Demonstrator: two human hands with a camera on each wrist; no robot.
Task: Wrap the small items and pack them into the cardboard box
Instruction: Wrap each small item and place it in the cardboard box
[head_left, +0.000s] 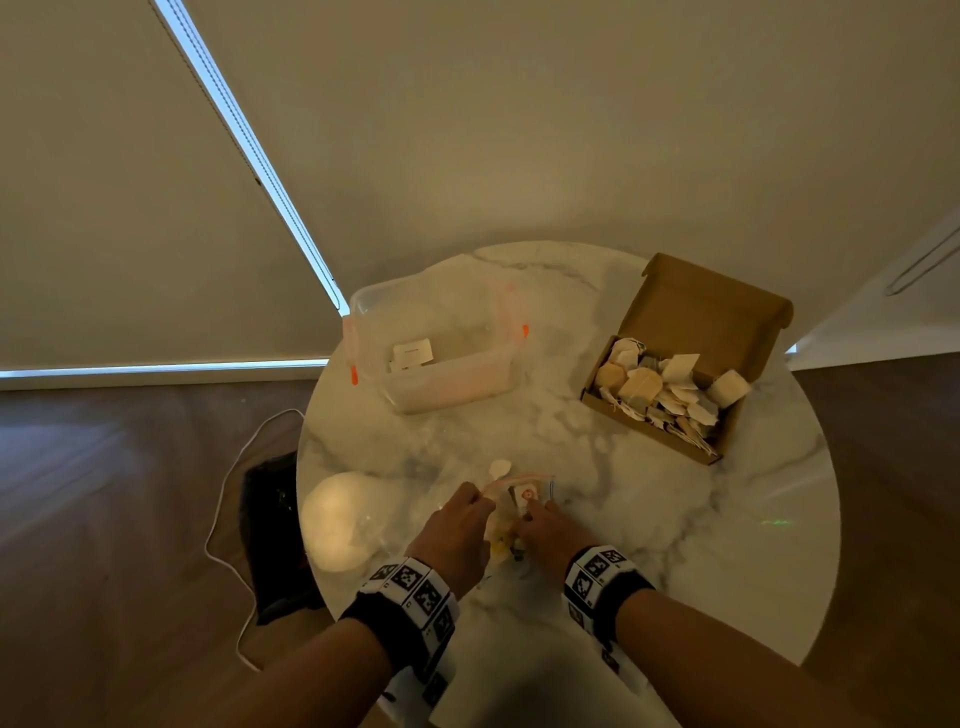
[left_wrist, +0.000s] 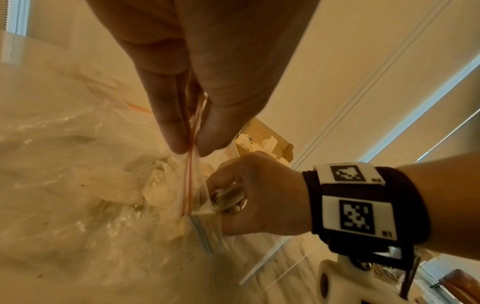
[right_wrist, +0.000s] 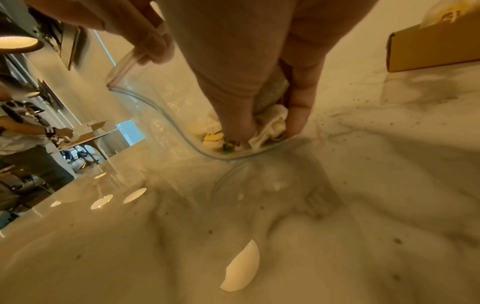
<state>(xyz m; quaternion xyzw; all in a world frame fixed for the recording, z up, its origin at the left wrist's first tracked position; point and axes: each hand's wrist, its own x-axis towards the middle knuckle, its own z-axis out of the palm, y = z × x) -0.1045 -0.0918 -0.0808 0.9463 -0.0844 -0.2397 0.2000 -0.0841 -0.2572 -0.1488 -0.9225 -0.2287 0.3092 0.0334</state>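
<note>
A clear zip bag lies on the round marble table near its front edge. My left hand pinches the bag's red-lined rim between thumb and finger and holds the mouth up. My right hand reaches inside the bag, where its fingers and thumb grip a crumpled white tea bag. More small pale items lie at the bottom of the bag. The open cardboard box stands at the back right, holding several wrapped tea bags.
A clear plastic tub with orange latches sits at the back left with a white card inside. A bright pale patch shows at the table's left edge. A white cable runs over the floor. Another person stands far off.
</note>
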